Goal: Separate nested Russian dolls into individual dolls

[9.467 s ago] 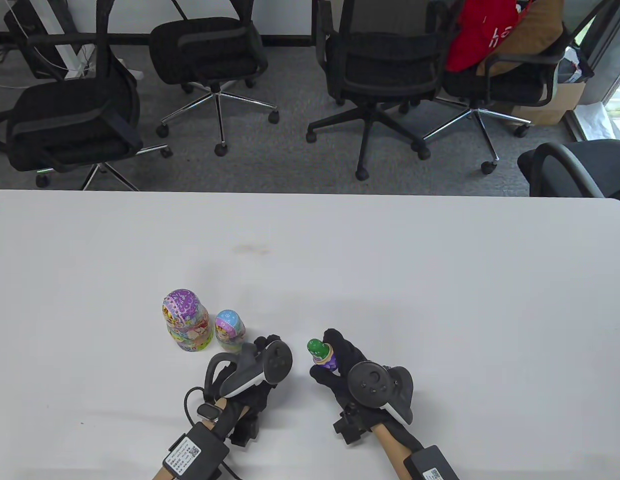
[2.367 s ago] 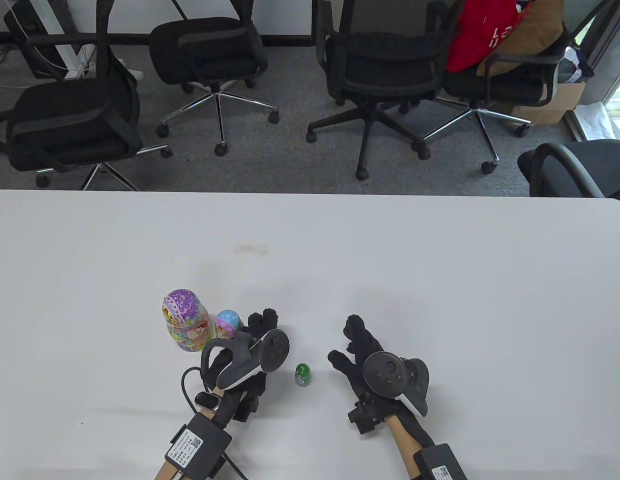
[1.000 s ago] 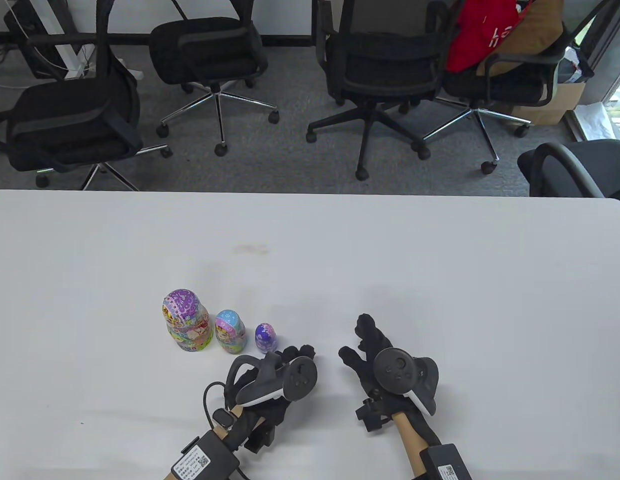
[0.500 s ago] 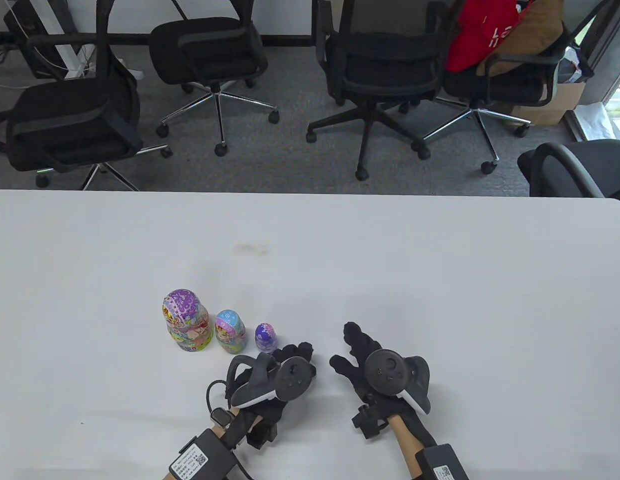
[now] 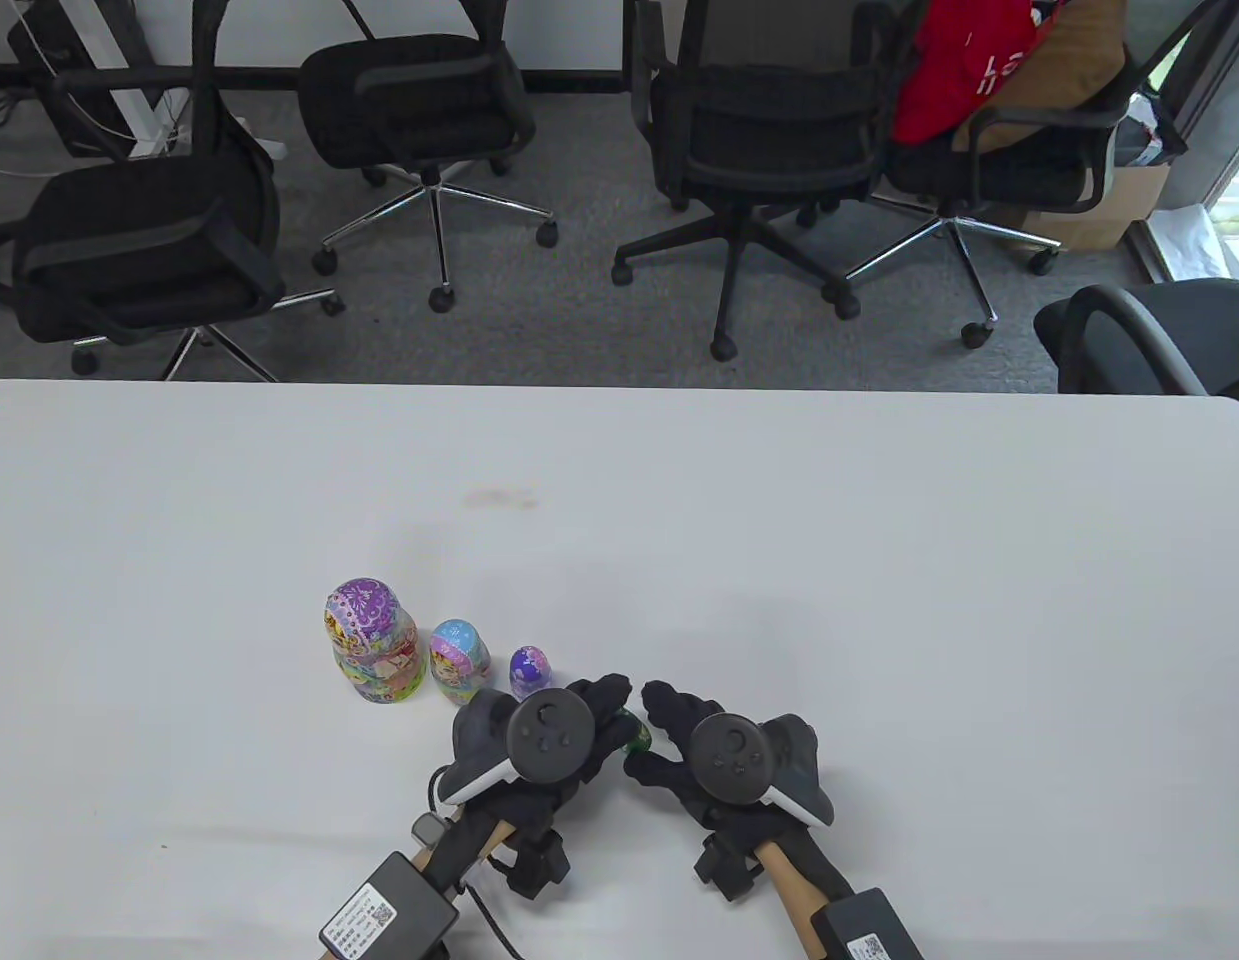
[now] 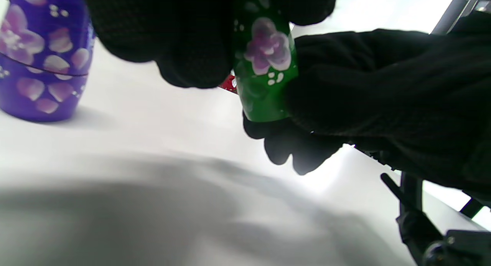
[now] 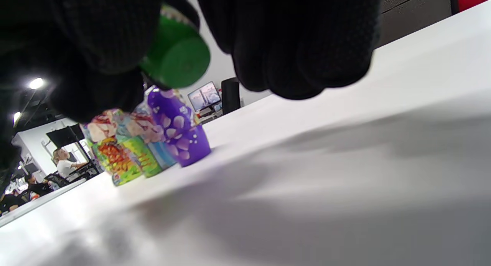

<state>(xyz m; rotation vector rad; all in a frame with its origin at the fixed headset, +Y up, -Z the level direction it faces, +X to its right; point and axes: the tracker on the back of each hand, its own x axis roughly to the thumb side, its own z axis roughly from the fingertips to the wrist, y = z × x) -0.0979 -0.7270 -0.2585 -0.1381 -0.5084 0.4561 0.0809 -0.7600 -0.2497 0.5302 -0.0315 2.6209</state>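
Note:
Three closed dolls stand in a row on the white table (image 5: pixel 879 560): a large purple-topped doll (image 5: pixel 371 642), a medium blue-topped doll (image 5: pixel 459 660) and a small purple doll (image 5: pixel 528 672). The smaller green doll (image 5: pixel 637 738) is lifted off the table, held between both hands. My left hand (image 5: pixel 609 712) grips its upper part (image 6: pixel 264 66). My right hand (image 5: pixel 651 735) grips its lower part from the right, and its flat base (image 7: pixel 180 58) shows in the right wrist view. A bit of red (image 6: pixel 229 83) shows beside the green doll. The purple doll (image 6: pixel 42 55) stands just left of it.
The row of dolls (image 7: pixel 153 143) stands just to the left of both hands. Black office chairs (image 5: pixel 769 130) stand beyond the table's far edge.
My left hand has shifted right and my right hand has moved left, so both now meet on the green doll. The three standing dolls have not moved in the last second.

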